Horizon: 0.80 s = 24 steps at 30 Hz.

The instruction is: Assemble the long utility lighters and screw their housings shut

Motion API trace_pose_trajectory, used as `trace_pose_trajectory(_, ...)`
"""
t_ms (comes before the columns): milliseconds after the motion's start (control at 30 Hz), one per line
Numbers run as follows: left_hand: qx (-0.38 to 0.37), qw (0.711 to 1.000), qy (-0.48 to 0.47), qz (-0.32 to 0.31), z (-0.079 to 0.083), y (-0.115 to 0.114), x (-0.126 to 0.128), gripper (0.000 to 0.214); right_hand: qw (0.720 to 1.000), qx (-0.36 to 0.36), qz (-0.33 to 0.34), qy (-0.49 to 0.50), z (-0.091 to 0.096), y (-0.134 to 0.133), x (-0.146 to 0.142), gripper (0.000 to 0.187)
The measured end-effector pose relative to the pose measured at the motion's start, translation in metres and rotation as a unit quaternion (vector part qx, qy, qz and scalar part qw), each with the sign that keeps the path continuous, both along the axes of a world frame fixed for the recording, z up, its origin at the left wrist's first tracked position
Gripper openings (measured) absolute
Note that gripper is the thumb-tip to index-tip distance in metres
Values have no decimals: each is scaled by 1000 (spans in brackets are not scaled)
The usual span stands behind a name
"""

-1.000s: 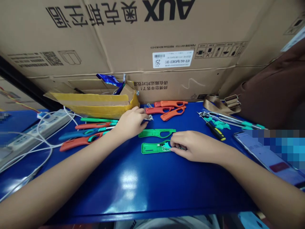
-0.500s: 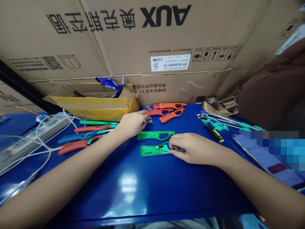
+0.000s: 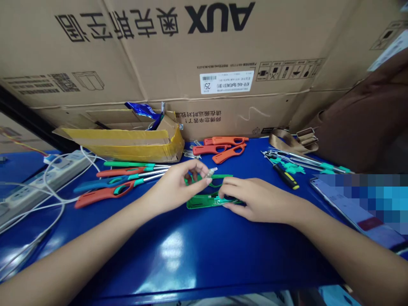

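Note:
My left hand (image 3: pixel 177 182) pinches a small clear part with a pale tip (image 3: pixel 211 172) between thumb and fingers. It hovers over two green lighter shell halves. My right hand (image 3: pixel 251 197) has its fingers closed on the right end of the nearer green lighter shell half (image 3: pixel 199 201), which lies hollow side up. Inside that half a teal piece and thin white wire (image 3: pixel 219 199) show, partly covered by my fingers. Behind it lies the other green shell half (image 3: pixel 227 176), largely hidden by both hands.
Orange and red shell halves (image 3: pixel 229 148) and clear parts (image 3: pixel 191 153) lie at the back. Several long-necked lighters (image 3: pixel 111 182) rest left, near a power strip (image 3: pixel 47 182) and taped carton (image 3: pixel 127 146). Right are a screwdriver (image 3: pixel 285 174), metal rods (image 3: pixel 302 159) and a phone (image 3: pixel 353 212).
My left hand has come from the clear parts at the back toward me and right, now with a small clear part in its fingers. My right hand stays at the green shell half.

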<state>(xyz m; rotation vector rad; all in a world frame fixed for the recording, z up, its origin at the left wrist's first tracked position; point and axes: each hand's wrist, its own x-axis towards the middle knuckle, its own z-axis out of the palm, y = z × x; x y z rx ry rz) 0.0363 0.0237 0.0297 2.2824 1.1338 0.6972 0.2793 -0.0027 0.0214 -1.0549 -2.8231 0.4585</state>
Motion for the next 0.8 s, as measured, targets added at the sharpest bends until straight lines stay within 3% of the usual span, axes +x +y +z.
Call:
trace_pose_trajectory(100,-155,975,-157,-22,-3,-22,-3,18,1000,-4,6,8,-3,-2,-3,12)
trace_pose_trajectory(200,-213,954,-210,-23,-11,-31,-6,17,998,-37,-1,51,-7,-3,-7,9)
trace_pose_trajectory(467,-217,957,-193,-12,-34,-28,-16,14,962,-159,-112,190,-15,1,-16,3)
trace_pose_trajectory(700,-181,977,-102,-46,-34,-38,-16,9,883,-376,-193,203,-13,1,-15,13)
trace_pose_trajectory(800,-168,982,-67,-49,-31,-40,-16,23,857,-421,-212,208,-13,3,-16,14)
